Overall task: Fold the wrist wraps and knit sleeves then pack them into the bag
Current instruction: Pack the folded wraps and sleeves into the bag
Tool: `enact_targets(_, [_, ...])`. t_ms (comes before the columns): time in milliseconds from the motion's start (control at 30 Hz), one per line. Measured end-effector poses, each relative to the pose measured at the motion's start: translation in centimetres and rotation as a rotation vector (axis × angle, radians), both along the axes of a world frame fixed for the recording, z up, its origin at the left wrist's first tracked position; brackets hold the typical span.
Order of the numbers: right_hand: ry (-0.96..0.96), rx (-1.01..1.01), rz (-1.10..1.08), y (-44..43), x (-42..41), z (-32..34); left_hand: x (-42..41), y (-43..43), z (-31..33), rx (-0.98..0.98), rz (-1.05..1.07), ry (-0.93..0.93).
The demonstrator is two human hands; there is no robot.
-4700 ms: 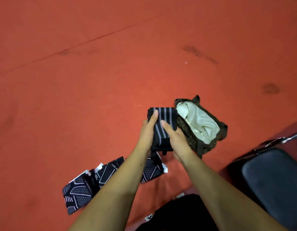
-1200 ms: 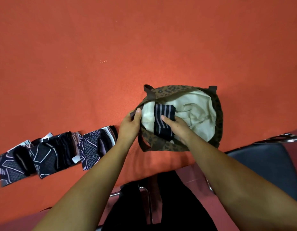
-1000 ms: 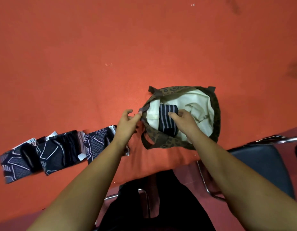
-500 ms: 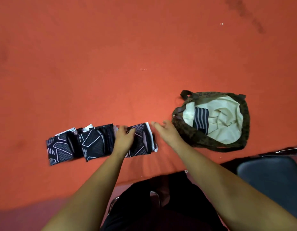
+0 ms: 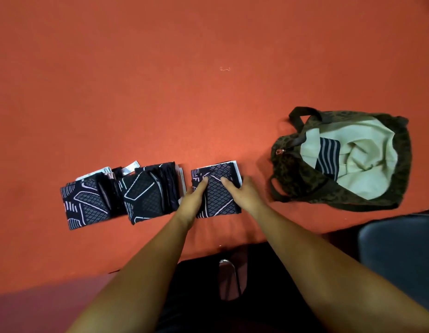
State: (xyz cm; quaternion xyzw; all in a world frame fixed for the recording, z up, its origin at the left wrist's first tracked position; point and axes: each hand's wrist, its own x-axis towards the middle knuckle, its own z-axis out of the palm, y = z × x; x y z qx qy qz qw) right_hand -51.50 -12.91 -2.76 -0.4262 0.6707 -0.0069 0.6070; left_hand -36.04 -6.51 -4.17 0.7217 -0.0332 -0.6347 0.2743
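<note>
Three folded black knit sleeves with pale line patterns lie in a row on the red table. My left hand (image 5: 193,197) and my right hand (image 5: 244,193) clasp the rightmost knit sleeve (image 5: 218,193) from both sides, thumbs on top. The middle sleeve (image 5: 148,194) and the left sleeve (image 5: 87,204) lie untouched beside it. To the right sits the open leopard-print bag (image 5: 292,169) with a cream lining. A folded black wrist wrap with grey stripes (image 5: 327,156) rests inside the bag.
The red table (image 5: 160,92) stretches far beyond the objects. A dark padded chair seat (image 5: 398,251) stands at the lower right. A metal chair frame (image 5: 229,272) shows below the table's near edge, between my arms.
My right hand let go of the striped wrist wrap inside the bag and my left hand released the bag's rim. Both hands moved left and took hold of the rightmost sleeve.
</note>
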Motion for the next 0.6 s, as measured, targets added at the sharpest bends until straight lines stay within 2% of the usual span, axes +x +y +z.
enact_targets(200, [-0.077, 0.013, -0.081, 0.9, -0.1, -2.5, 0.1, 0.1, -3.8, -0.011, 0.052, 0.057])
enact_targets(333, [-0.195, 0.076, -0.171, 1.0, 0.3, -1.3, -0.4, -0.7, -0.6, -0.126, 0.05, 0.202])
enact_targets(433, [-0.242, 0.08, -0.225, 1.3, 0.0, -0.2, -0.2, -0.8, 1.3, -0.181, 0.044, 0.236])
enact_targets(600, [-0.353, -0.029, -0.232, 0.8, -1.2, 4.8, -1.0, -1.1, 6.1, -0.295, 0.041, 0.254])
